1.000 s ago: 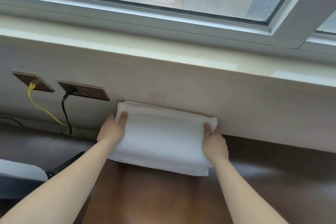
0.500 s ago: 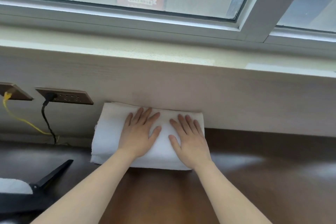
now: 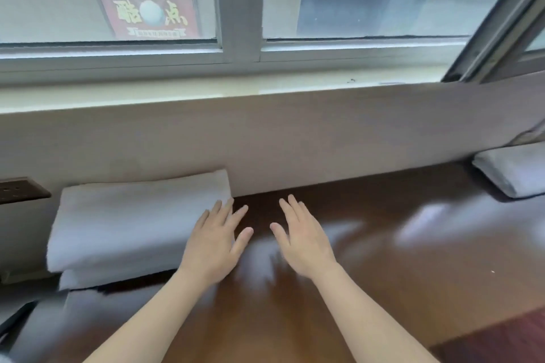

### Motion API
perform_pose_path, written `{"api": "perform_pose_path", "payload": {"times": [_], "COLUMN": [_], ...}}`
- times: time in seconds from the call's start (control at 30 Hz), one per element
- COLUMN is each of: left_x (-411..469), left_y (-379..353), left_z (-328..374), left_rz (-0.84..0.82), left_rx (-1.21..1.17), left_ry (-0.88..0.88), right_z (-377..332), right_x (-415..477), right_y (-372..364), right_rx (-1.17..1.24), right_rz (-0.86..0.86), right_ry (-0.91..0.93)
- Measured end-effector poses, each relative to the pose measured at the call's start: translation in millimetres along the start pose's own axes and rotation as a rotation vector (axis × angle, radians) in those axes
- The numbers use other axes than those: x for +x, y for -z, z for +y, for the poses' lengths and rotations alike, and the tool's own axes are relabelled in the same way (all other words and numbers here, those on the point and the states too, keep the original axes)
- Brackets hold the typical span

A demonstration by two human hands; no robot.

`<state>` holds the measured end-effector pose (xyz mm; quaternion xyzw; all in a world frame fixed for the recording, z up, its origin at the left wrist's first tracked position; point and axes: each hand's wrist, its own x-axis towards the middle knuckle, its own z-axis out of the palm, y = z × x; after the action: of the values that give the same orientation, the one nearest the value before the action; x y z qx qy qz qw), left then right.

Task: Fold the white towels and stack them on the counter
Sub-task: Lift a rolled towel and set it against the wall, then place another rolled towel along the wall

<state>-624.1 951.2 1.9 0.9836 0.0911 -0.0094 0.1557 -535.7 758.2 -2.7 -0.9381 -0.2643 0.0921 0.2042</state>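
A stack of folded white towels [image 3: 129,224] lies on the dark brown counter [image 3: 383,244], pushed against the back wall at the left. My left hand [image 3: 216,240] is flat with fingers spread, over the stack's right edge and the counter beside it. My right hand [image 3: 300,237] is open with fingers spread just right of the stack, over bare counter, holding nothing. Another white towel [image 3: 516,171] lies at the counter's far right end.
A wall socket plate [image 3: 20,190] sits on the wall left of the stack. A window sill [image 3: 265,88] and window frame run above the wall. A dark object [image 3: 14,321] shows at the lower left edge.
Both hands left the top of the stack and moved right; the view also swung right, bringing the towel at the far right into sight.
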Motion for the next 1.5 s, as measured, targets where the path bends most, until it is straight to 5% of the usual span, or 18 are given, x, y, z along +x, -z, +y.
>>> {"api": "perform_pose_path", "payload": {"times": [0.4, 0.7, 0.93, 1.27, 1.4, 1.5], "left_x": [34, 106, 206, 316, 360, 386], "left_y": [-83, -145, -216, -251, -284, -307], "left_z": [413, 590, 703, 809, 828, 832], "left_rz": [-0.030, -0.064, -0.143, -0.170, -0.161, -0.045], "left_rx": [-0.079, -0.078, -0.108, -0.028, -0.162, -0.419], "left_ry": [-0.410, -0.521, -0.438, -0.332, -0.076, 0.280], "right_z": [298, 469, 606, 755, 839, 905], "right_x": [-217, -250, -222, -133, -89, -56], "right_y": [171, 256, 311, 366, 377, 387], "right_rx": [0.042, 0.036, -0.013, 0.032, 0.096, 0.079], "right_rz": [0.227, 0.309, 0.211, 0.140, 0.093, 0.079], "right_ry": [-0.406, -0.579, -0.671, -0.550, -0.503, -0.432]}}
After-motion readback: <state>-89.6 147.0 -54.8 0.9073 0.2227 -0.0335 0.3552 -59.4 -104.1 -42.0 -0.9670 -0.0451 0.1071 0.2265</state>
